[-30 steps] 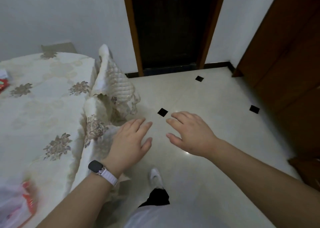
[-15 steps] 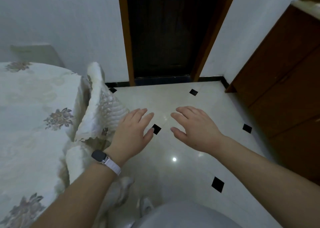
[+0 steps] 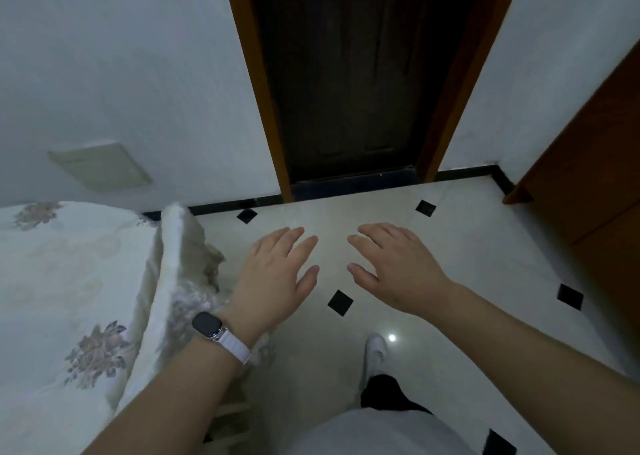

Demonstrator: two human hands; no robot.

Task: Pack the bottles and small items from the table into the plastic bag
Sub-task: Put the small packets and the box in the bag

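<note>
Head view swung off cream floral-cloth table point(image 3: 62, 274), plastic bag gone; left hand point(image 3: 273, 274), right hand point(image 3: 394, 267) splayed, empty. I'd guess packing's over.

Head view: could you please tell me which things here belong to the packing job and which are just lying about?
Job: left hand and right hand, both open and empty; the cloth-covered table. Nothing to pack shows.
Just about: dark door, wooden cabinet, wristwatch, white shoe, tiled floor.
</note>
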